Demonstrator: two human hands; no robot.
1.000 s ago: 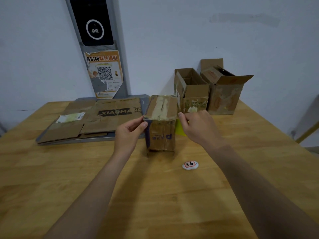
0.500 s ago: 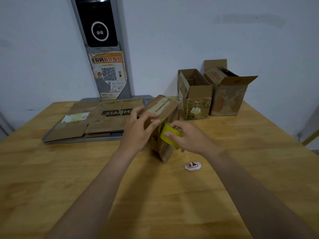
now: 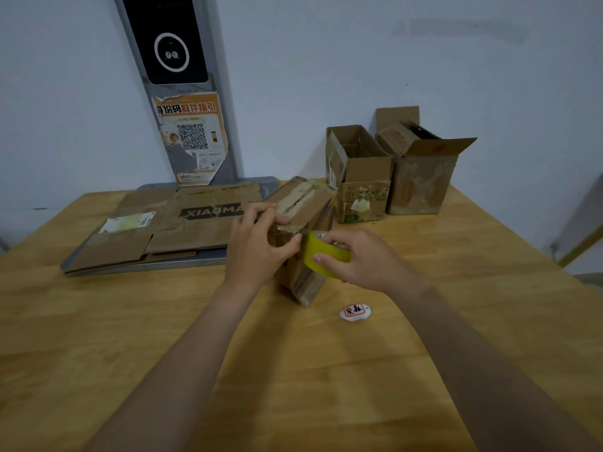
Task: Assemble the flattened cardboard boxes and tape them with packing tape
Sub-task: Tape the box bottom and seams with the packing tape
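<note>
Cardboard box [image 3: 301, 200], small, worn and closed, stands near the middle of a wooden table [image 3: 293, 380], tipped at an angle, with old pale tape strips along its top. The person's left hand [image 3: 257, 247] grips the box's near upper edge, fingers curled over the top and thumb pressed to the facing side. The right hand [image 3: 365, 261] holds a yellow roll of packing tape [image 3: 312, 252], thumb and fingers pinching the roll, which sits right against the box's right side, close to the left thumb.

A small white tag with red characters [image 3: 355, 312] lies on the table just in front of the box, to its right. Behind and to the left, flattened cardboard sheets [image 3: 182, 223] lie stacked on a grey tray [image 3: 195, 261], one printed with dark lettering. Behind and to the right, two assembled boxes [image 3: 362, 181] with open top flaps stand side by side near the pale wall. A grey upright panel with a black screen [image 3: 169, 44] rises behind the tray, and a torn orange poster with a QR code [image 3: 192, 138] is stuck to it.
</note>
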